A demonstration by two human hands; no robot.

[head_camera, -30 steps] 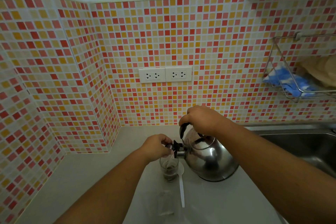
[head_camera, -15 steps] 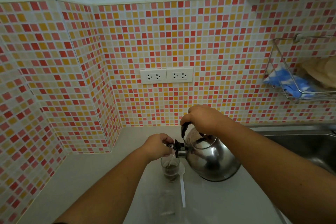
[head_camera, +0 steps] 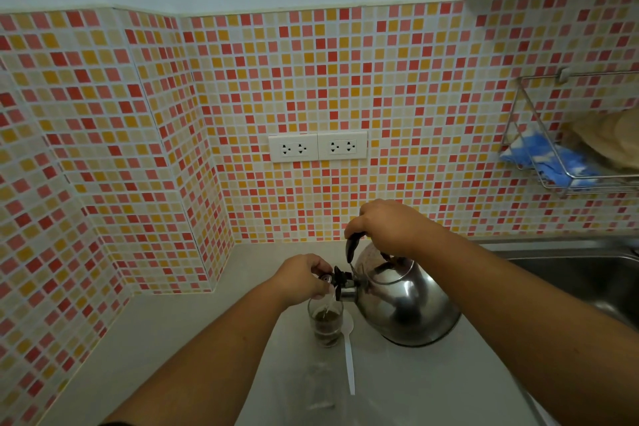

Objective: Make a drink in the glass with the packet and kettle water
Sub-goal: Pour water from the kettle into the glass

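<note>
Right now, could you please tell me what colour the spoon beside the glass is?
White; the spoon shows plainly in the head view, right of the glass.

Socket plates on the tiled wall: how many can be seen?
2. Both sit side by side on the back wall above the kettle: the left socket plate and the right socket plate, their edges touching. Nothing is plugged in. None seem hidden.

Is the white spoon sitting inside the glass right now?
No, the white spoon lies flat on the counter just right of the glass.
</note>
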